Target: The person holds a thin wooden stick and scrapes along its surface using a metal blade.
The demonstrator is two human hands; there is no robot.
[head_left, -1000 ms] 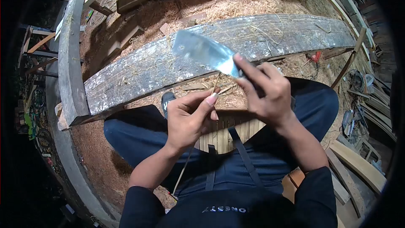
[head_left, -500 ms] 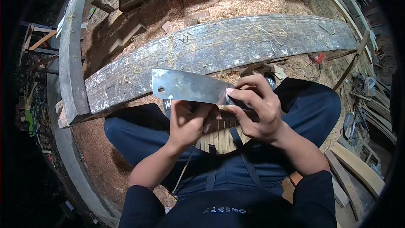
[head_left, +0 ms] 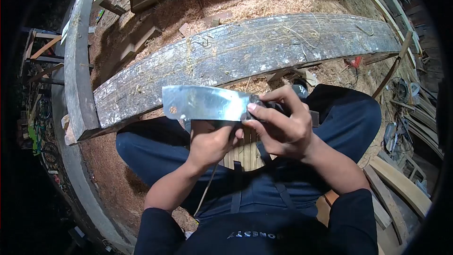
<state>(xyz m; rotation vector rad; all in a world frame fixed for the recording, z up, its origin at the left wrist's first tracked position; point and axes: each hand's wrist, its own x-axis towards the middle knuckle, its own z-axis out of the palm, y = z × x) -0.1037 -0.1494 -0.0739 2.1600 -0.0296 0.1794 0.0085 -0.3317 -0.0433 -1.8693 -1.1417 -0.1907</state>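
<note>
Shifted slightly down and left, the cleaver point(head_left: 203, 103) lies mid-frame, long axis nearly level. It extends left from the right hand point(head_left: 289, 123) gripping it, overlapping the left hand point(head_left: 209, 145), whose hold is hidden.

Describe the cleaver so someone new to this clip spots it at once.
Find the long, weathered plank arching beyond the knees. Near its lower edge, the right hand grips the cleaver, which points left, partly hiding the left hand. Its broad, shiny blade, holed near the end, stands out from dull plank and dark trousers.
</note>
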